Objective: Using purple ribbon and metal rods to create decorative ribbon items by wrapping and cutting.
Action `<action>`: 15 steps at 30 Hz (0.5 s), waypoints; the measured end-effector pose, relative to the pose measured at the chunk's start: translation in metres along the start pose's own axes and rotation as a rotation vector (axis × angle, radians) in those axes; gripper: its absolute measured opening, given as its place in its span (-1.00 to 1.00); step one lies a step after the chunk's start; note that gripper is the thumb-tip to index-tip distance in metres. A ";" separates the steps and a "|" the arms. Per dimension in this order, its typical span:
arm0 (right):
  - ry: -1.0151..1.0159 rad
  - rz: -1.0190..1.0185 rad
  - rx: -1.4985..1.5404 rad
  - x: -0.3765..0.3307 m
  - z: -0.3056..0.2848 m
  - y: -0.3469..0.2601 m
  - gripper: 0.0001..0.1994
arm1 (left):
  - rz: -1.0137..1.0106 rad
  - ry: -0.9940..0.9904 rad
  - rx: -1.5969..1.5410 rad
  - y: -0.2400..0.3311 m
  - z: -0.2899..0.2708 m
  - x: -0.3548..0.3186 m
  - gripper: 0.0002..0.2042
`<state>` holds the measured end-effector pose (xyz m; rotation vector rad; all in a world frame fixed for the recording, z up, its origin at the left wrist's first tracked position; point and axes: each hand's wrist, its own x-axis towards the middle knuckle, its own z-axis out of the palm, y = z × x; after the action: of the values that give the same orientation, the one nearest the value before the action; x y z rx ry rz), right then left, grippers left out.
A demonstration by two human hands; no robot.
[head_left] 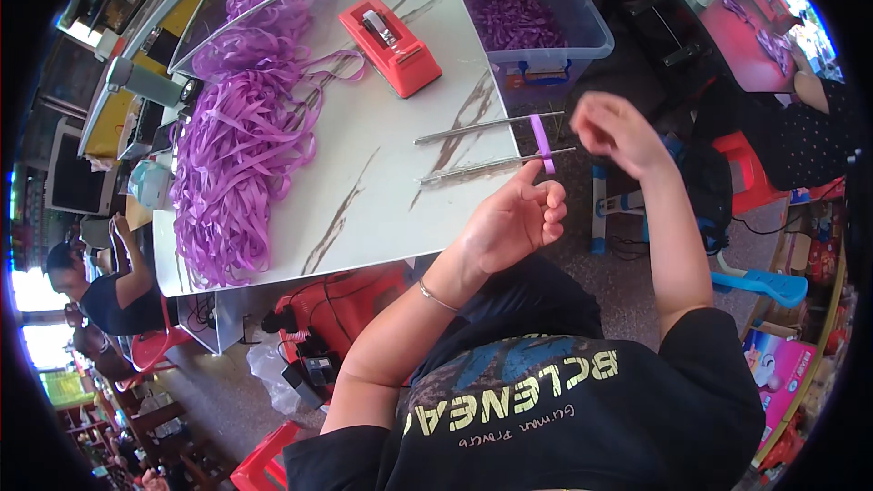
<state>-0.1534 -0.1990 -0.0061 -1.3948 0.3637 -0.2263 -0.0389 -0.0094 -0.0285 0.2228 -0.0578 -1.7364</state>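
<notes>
- A white marble-look table (382, 173) fills the upper middle of the view, its near edge carrying two thin metal rods (486, 147) that jut out over open floor.
- A large heap of purple ribbon strips (238, 141) lies on the table's left side, well apart from the rods; a clear plastic bin (582, 32) holding more purple ribbon sits at the far right corner.
- A red tape dispenser (391, 44) rests between the heap and the bin.
- The left hand (511, 223) is raised just below the lower rod, fingers loosely curled, thumb and forefinger pinching the lower end of a ribbon loop.
- The right hand (617, 132) hovers just right of the rod tips, blurred, fingers partly curled; whether it holds anything cannot be told.
- The purple ribbon loop (542, 144), a short flat band, spans both rods near their free ends, standing nearly upright.
- The step in hand appears to be winding ribbon around the rods; the next move likely calls for keeping the band taut and flat.
</notes>
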 end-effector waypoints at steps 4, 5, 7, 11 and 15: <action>0.069 -0.155 -0.252 0.073 0.038 -0.043 -0.76 | -0.012 -0.022 0.001 0.002 -0.003 -0.002 -0.77; 0.075 -0.188 -0.287 0.094 0.046 -0.046 -0.74 | -0.004 -0.024 0.004 0.002 -0.004 -0.002 -0.77; 0.065 -0.356 -0.423 0.138 0.058 -0.039 -0.75 | -0.002 -0.041 0.012 0.000 -0.007 -0.001 -0.78; 0.015 -0.216 -0.576 0.180 0.088 -0.051 -0.74 | 0.002 -0.037 0.027 0.000 -0.005 -0.002 -0.78; -0.075 0.187 -0.497 0.196 0.098 -0.059 -0.76 | 0.007 -0.036 0.035 0.001 -0.004 -0.003 -0.75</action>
<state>0.0685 -0.1909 0.0418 -1.8383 0.5070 0.0780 -0.0363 -0.0062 -0.0322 0.2164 -0.1153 -1.7336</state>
